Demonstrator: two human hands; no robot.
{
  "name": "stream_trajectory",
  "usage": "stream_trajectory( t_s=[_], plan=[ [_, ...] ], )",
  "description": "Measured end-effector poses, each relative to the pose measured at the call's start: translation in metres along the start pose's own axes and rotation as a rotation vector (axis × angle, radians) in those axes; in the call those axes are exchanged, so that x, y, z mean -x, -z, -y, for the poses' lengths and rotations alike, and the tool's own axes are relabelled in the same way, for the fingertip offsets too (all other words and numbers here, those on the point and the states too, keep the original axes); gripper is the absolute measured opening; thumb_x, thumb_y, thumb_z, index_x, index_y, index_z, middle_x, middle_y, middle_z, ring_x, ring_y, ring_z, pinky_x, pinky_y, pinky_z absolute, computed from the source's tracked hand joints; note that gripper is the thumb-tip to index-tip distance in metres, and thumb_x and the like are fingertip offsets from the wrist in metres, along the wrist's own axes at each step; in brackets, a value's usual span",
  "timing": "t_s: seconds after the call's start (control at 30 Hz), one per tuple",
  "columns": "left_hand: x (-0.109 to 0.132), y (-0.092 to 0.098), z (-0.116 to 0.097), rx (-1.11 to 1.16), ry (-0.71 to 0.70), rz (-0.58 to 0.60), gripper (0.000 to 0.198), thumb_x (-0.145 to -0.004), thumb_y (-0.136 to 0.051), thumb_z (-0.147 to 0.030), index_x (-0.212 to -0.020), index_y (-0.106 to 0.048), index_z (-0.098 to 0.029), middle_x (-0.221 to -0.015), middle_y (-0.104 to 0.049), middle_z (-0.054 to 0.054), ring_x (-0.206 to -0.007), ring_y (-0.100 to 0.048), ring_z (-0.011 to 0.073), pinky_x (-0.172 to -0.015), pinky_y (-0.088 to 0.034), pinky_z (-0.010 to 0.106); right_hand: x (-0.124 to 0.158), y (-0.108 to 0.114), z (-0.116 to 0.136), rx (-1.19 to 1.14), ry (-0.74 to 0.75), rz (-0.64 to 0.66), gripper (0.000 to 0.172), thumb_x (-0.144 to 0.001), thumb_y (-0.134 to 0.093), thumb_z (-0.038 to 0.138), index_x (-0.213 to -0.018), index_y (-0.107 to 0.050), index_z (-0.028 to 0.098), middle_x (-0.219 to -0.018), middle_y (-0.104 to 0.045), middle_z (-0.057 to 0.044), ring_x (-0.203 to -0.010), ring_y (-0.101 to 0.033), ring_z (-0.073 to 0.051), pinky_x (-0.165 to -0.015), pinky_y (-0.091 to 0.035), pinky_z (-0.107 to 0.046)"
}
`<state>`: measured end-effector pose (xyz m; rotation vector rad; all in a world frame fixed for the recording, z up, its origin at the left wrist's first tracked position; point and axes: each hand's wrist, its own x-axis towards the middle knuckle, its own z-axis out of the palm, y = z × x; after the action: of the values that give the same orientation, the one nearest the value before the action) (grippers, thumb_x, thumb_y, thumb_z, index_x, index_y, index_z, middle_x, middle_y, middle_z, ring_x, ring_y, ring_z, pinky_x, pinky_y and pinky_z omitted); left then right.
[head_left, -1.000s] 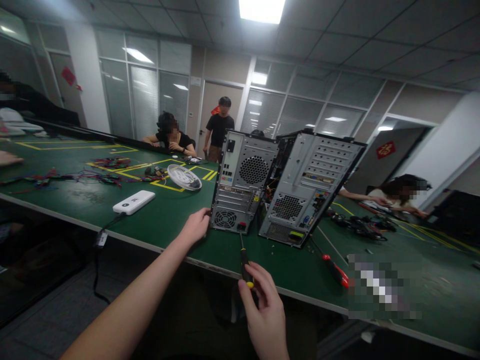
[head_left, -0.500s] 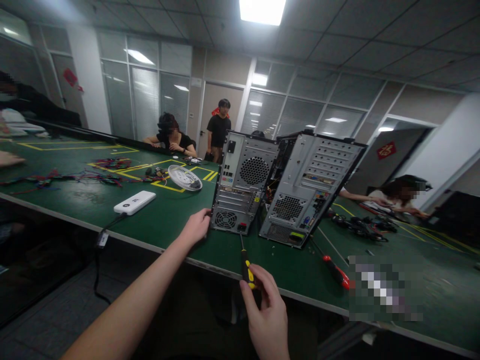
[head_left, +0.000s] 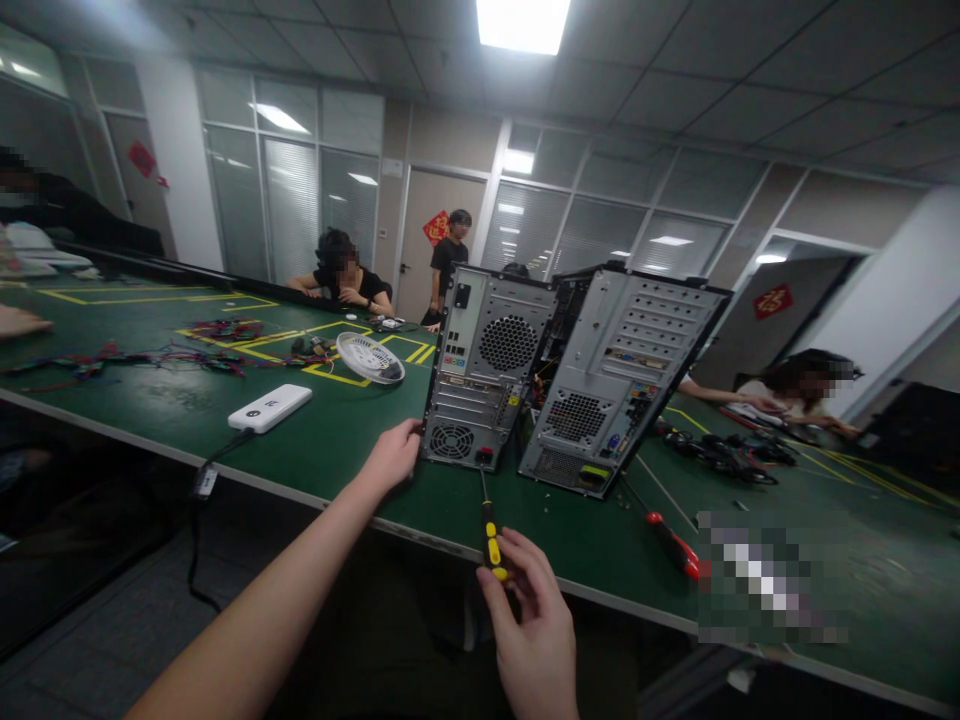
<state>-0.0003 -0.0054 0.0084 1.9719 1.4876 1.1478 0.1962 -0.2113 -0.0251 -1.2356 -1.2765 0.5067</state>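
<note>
Two computer tower cases stand upright on a green table point(head_left: 337, 440), rear panels toward me. My left hand point(head_left: 391, 456) rests against the bottom left corner of the left case point(head_left: 484, 365), fingers curled on its edge. My right hand point(head_left: 529, 620) grips the black-and-yellow handle of a screwdriver point(head_left: 489, 530). Its shaft points at the lower rear edge of the left case. The right case point(head_left: 619, 375) leans slightly and stands just beside the left one.
A red-handled screwdriver point(head_left: 667, 535) lies on the table to the right of the cases. A white box point(head_left: 268, 407) with a cable, a white round fan part point(head_left: 369, 356) and coloured wires point(head_left: 150, 355) lie to the left. Other people sit and stand around the table.
My right hand has shifted its fingers slightly on the screwdriver handle. The person standing at the back has moved a little to the right. My left hand stays on the case.
</note>
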Motion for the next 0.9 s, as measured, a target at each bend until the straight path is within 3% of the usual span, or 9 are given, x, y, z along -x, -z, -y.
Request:
stream_trajectory(
  t_s=[0.17,0.3,0.37,0.5,0.77,0.9],
  plan=[
    [-0.0003,-0.0003,-0.0002,-0.006,-0.007,-0.002,0.041,-0.093,-0.04,-0.02,-0.122,-0.068,-0.018,-0.122,-0.073,0.009,-0.114,-0.066,0.0241,-0.098,-0.048,0.032,-0.0006,0.0047,-0.0003,0.103,0.079,0.0,0.024,-0.09,-0.067,0.033,-0.111,-0.075,0.025,-0.131,-0.062,-0.013,-0.124,-0.058,-0.031,-0.106,-0.048,-0.05],
    [-0.0006,-0.0007,0.0003,-0.001,0.002,-0.001,0.041,-0.093,-0.039,-0.021,-0.122,-0.068,-0.018,-0.12,-0.074,0.009,-0.112,-0.067,0.0243,-0.097,-0.049,0.033,-0.0011,0.0007,-0.0007,-0.072,-0.047,0.004,0.036,-0.089,-0.069,0.037,-0.122,-0.068,0.023,-0.131,-0.063,-0.015,-0.105,-0.07,-0.028,-0.088,-0.06,-0.041],
    [-0.0007,-0.001,0.0008,-0.001,-0.002,-0.005,0.041,-0.093,-0.039,-0.021,-0.122,-0.068,-0.018,-0.12,-0.074,0.009,-0.111,-0.067,0.0243,-0.097,-0.049,0.033,-0.0011,-0.0023,-0.001,-0.15,-0.089,-0.001,0.039,-0.087,-0.071,0.038,-0.122,-0.065,0.022,-0.129,-0.065,-0.014,-0.099,-0.073,-0.026,-0.088,-0.06,-0.04],
    [-0.0006,-0.0016,0.0016,-0.01,-0.014,-0.01,0.041,-0.093,-0.039,-0.021,-0.121,-0.068,-0.018,-0.121,-0.073,0.009,-0.113,-0.067,0.0236,-0.098,-0.048,0.032,-0.0015,-0.0041,-0.0032,-0.133,-0.035,-0.028,0.029,-0.085,-0.074,0.038,-0.108,-0.07,0.02,-0.133,-0.062,-0.015,-0.109,-0.07,-0.027,-0.092,-0.058,-0.038],
    [-0.0006,-0.0014,0.0014,0.011,-0.012,0.001,0.041,-0.093,-0.039,-0.021,-0.121,-0.068,-0.018,-0.122,-0.073,0.009,-0.113,-0.067,0.0238,-0.098,-0.049,0.032,-0.0022,0.0037,-0.0063,-0.005,0.047,0.012,0.023,-0.094,-0.062,0.037,-0.11,-0.074,0.024,-0.133,-0.06,-0.014,-0.121,-0.061,-0.029,-0.095,-0.055,-0.041],
    [-0.0006,-0.0014,0.0012,0.014,-0.01,-0.001,0.04,-0.093,-0.039,-0.022,-0.121,-0.068,-0.018,-0.121,-0.073,0.01,-0.112,-0.067,0.0244,-0.097,-0.049,0.033,-0.0023,0.0025,-0.0047,0.038,0.054,-0.018,0.028,-0.092,-0.065,0.036,-0.117,-0.07,0.025,-0.129,-0.064,-0.012,-0.118,-0.062,-0.028,-0.095,-0.054,-0.039]
  ],
)
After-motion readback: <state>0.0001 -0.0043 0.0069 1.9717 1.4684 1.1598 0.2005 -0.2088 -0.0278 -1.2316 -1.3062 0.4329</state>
